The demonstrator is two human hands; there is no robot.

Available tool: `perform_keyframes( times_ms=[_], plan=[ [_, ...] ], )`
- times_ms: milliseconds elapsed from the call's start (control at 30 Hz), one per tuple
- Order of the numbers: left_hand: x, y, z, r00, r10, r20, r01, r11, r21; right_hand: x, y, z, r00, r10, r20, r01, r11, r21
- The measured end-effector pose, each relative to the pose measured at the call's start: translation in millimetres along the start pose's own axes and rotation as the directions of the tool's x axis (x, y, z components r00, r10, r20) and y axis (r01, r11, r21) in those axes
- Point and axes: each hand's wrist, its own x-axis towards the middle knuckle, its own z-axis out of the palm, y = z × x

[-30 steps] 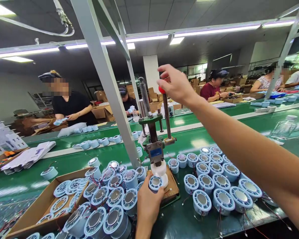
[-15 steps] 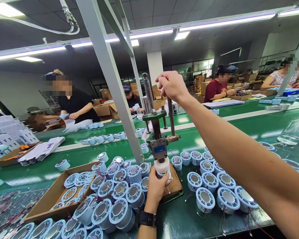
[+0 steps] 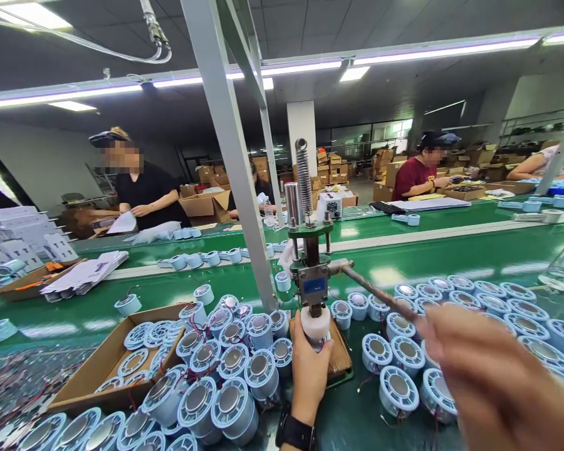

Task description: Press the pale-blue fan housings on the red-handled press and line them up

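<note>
A small hand press (image 3: pixel 312 275) with a spring on top stands on a wooden base (image 3: pixel 339 357) on the green bench. Its white ram head (image 3: pixel 315 322) is down on a pale blue round part that my left hand (image 3: pixel 309 366) grips beneath it; the part is mostly hidden. My right hand (image 3: pixel 479 369), blurred and close to the camera, is wrapped around the end of the press lever (image 3: pixel 380 295), which slopes down to the right. Several pale blue round parts (image 3: pixel 230 369) with metal centres and thin wires crowd both sides of the press.
A cardboard box (image 3: pixel 98 369) of flat blue rings sits at the left. A grey slanted frame post (image 3: pixel 237 163) rises just left of the press. A clear bottle (image 3: pixel 561 269) stands at the right. Other people work at benches across the green conveyor (image 3: pixel 404 241).
My right hand has pulled the lever from upright down to the right. The white ram head has dropped onto the part in my left hand.
</note>
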Motion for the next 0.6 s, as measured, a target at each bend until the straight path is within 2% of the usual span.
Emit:
perform_keyframes(
  times_ms=[33,100,167,233,300,333,400,500,533,567,600],
  plan=[
    [0.0,2.7,0.3,1.0,0.0,0.0,0.0,1.0,-0.006,39.9,7.4,4.5,1.0,0.004,-0.004,-0.004,1.0,0.009],
    [0.6,8.3,1.2,1.0,-0.003,-0.007,0.003,1.0,-0.014,121.4,28.7,22.1,0.997,-0.006,-0.083,0.014,0.996,0.094],
    [1.6,13.4,2.5,1.0,-0.008,-0.02,0.007,1.0,-0.022,187.1,55.7,49.6,0.998,0.056,-0.04,-0.05,0.99,0.131],
    [1.3,16.9,3.4,1.0,-0.003,-0.027,0.002,1.0,-0.031,226.7,80.0,78.2,0.991,0.124,0.048,-0.129,0.985,0.117],
    [-2.9,17.7,2.9,1.0,0.01,-0.014,-0.011,0.999,-0.04,238.9,93.3,96.5,0.984,0.156,0.091,-0.165,0.982,0.095],
    [-7.3,16.6,1.9,1.0,0.014,-0.008,-0.014,0.999,-0.033,235.1,94.7,99.3,0.983,0.158,0.091,-0.167,0.982,0.092],
    [-21.3,10.5,-1.6,1.0,0.026,-0.007,-0.025,0.998,0.059,208.6,89.2,91.8,0.983,0.152,0.102,-0.16,0.984,0.081],
    [-49.5,-5.0,-6.4,0.997,0.08,-0.006,-0.076,0.959,0.272,126.9,75.5,63.0,0.961,0.146,0.236,-0.159,0.987,0.035],
    [-58.1,-9.7,-6.4,0.994,0.111,0.007,-0.108,0.942,0.318,92.8,73.6,53.7,0.925,0.182,0.334,-0.191,0.982,-0.004],
    [-65.1,-12.9,-5.0,0.991,0.135,0.022,-0.134,0.931,0.34,58.1,73.9,46.1,0.864,0.238,0.444,-0.236,0.97,-0.061],
    [-69.9,-14.0,-1.9,0.988,0.15,0.031,-0.151,0.923,0.354,24.9,76.5,40.7,0.779,0.308,0.546,-0.282,0.95,-0.133]
  ],
)
